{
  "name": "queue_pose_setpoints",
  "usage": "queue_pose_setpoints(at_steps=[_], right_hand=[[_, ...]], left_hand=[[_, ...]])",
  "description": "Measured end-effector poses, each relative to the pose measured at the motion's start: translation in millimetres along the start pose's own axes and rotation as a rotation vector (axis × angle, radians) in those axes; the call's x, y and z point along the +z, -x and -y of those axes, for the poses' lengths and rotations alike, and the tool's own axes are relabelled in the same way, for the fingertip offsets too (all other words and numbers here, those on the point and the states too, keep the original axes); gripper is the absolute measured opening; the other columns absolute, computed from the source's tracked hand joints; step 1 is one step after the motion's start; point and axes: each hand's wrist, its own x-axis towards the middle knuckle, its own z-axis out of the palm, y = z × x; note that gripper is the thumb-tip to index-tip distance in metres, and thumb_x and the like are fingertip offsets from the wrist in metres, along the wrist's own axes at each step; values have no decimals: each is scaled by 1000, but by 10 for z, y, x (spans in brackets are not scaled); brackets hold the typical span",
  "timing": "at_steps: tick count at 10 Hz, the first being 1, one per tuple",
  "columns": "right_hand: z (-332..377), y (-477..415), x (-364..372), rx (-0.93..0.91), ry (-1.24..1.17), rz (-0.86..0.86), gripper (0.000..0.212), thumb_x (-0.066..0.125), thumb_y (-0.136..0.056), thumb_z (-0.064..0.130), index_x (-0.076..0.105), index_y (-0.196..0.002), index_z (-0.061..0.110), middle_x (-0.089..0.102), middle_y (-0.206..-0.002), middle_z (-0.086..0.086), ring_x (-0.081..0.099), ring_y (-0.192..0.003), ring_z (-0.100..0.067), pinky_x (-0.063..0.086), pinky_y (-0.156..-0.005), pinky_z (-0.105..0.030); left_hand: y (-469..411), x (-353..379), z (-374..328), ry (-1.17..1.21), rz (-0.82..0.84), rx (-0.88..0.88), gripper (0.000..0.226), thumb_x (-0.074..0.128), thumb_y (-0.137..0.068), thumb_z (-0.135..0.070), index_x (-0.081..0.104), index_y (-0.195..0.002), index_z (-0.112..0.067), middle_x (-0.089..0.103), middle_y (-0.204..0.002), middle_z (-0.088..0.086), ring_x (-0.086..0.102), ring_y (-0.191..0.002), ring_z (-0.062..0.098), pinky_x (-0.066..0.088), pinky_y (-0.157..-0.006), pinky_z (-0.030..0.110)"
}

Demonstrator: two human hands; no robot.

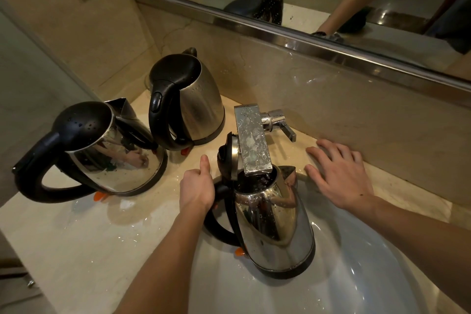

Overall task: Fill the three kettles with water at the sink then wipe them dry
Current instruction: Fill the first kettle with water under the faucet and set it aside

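The kettle at 6 o'clock (275,224) is mirror-bright steel beaded with drops, its handle (219,228) smooth black plastic. The kettle at 9 o'clock (114,158) shines alike; the kettle at 11 o'clock (201,102) looks duller. The tap (252,137) is wet chrome, the desk (76,239) glossy beige stone, the sink (362,278) smooth white glaze.

view: head-worn, wide-angle
facing: forward and down
range: close above white oval ceramic sink (369,262)
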Motion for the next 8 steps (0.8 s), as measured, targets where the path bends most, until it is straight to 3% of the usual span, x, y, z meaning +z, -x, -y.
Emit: queue_pose_setpoints(at_steps=[8], right_hand=[[0, -5, 3, 0, -6, 7, 58, 14, -92, 61, 42, -137, 37, 39, -149, 3, 33, -133, -22, 31, -102, -44]], left_hand=[[15, -1, -2, 3, 1, 17, 59, 27, -104, -53, 41, -64, -10, 47, -64, 8, 49, -61, 21, 39, -60, 31]])
